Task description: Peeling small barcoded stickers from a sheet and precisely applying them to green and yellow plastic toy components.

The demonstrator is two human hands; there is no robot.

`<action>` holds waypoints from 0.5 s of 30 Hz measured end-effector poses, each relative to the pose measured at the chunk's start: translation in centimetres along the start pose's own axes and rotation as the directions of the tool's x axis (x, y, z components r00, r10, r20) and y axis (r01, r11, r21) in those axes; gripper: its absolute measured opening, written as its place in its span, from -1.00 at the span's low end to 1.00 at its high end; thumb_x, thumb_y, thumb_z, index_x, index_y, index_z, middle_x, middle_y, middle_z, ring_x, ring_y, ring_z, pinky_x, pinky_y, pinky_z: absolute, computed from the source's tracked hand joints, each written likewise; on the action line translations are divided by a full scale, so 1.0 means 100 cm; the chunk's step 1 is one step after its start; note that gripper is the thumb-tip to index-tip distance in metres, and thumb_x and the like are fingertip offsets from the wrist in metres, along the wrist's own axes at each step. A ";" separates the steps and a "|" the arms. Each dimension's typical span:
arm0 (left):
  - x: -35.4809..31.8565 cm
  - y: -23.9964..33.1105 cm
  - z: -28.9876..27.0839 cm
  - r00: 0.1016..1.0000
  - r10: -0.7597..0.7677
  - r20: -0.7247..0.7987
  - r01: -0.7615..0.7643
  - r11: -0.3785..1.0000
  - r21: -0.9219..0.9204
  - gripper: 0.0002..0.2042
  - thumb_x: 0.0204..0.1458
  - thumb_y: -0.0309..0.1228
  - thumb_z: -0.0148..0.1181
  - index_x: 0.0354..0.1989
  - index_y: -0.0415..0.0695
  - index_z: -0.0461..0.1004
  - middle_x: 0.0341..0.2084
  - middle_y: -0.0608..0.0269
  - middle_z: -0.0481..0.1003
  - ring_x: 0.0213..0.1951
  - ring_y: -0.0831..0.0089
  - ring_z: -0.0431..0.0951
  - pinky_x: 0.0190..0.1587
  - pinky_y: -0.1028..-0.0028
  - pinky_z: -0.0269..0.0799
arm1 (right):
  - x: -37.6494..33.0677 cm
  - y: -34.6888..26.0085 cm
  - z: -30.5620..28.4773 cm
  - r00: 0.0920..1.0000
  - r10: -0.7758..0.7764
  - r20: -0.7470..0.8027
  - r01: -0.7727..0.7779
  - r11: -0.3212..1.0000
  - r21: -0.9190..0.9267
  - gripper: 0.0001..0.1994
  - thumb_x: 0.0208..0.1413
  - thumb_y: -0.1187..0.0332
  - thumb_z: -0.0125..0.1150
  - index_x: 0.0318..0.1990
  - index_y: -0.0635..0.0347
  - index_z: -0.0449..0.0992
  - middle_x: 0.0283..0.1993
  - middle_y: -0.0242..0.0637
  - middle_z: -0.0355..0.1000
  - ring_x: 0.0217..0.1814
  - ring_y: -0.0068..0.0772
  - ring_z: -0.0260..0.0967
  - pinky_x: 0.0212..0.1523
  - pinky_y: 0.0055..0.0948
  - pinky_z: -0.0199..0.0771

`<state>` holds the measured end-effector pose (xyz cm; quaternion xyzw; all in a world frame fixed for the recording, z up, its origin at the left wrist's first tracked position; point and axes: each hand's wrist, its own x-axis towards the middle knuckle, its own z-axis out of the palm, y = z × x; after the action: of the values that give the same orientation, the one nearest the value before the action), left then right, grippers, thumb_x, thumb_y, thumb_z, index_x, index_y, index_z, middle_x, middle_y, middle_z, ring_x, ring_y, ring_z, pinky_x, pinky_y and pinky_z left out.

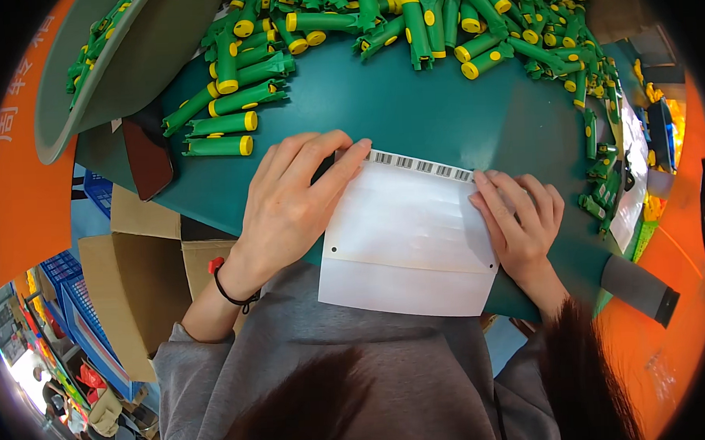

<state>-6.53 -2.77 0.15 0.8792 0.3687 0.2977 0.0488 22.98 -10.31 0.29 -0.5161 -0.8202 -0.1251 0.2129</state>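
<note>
The one fisheye view looks from head height steeply down, close above the left hand (292, 195) and right hand (525, 220), facing across the green table (347, 98), with the grey sweater (426, 382) nearest, along the lower edge.

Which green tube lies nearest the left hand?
The bottom tube in the row at left, its yellow end toward the left hand; the row's other tubes lie farther up.

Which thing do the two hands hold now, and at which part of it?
A white barcode sheet: the left hand holds it at its far left corner, the right hand at its far right corner.
</note>
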 end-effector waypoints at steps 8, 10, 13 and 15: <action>0.001 0.001 -0.001 1.000 -0.004 0.009 0.005 1.000 -0.030 -0.65 -0.09 -0.54 0.36 -0.06 -0.12 0.61 -0.17 0.31 0.51 -0.14 0.33 0.51 -0.15 0.39 0.42 | -0.006 0.008 -0.008 0.990 0.138 0.041 -0.137 0.990 -0.014 -0.61 -0.07 0.31 0.50 -0.01 0.06 0.68 -0.02 -0.42 0.54 0.01 -0.26 0.36 0.08 -0.32 0.25; 0.001 0.001 -0.001 1.000 0.001 0.010 -0.001 0.999 -0.032 -0.65 -0.09 -0.54 0.36 -0.05 -0.12 0.61 -0.17 0.31 0.51 -0.14 0.33 0.51 -0.16 0.39 0.41 | -0.011 0.007 -0.007 0.999 0.041 -0.029 -0.044 0.994 -0.099 -0.59 -0.09 0.30 0.51 0.00 0.07 0.67 -0.01 -0.42 0.54 0.02 -0.25 0.35 0.10 -0.31 0.22; 0.001 0.001 0.000 1.000 0.005 0.006 -0.005 1.000 -0.020 -0.64 -0.10 -0.54 0.36 -0.05 -0.12 0.61 -0.16 0.31 0.52 -0.14 0.32 0.51 -0.17 0.39 0.40 | -0.013 0.008 -0.008 0.998 0.011 -0.061 -0.018 0.993 -0.119 -0.61 -0.08 0.30 0.50 -0.02 0.06 0.68 -0.02 -0.44 0.54 0.02 -0.26 0.36 0.11 -0.32 0.20; 0.000 0.001 0.001 1.000 -0.004 0.010 0.004 1.000 -0.007 -0.64 -0.10 -0.54 0.36 -0.04 -0.12 0.60 -0.16 0.31 0.52 -0.13 0.32 0.51 -0.18 0.39 0.40 | -0.008 0.006 -0.009 0.992 0.116 -0.049 -0.120 0.989 -0.089 -0.63 -0.08 0.31 0.50 -0.04 0.05 0.69 -0.03 -0.47 0.55 0.02 -0.28 0.36 0.10 -0.33 0.20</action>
<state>-6.43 -2.77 0.13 0.8797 0.3692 0.2948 0.0545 24.05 -11.03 0.66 -0.5702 -0.7766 -0.1609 0.2140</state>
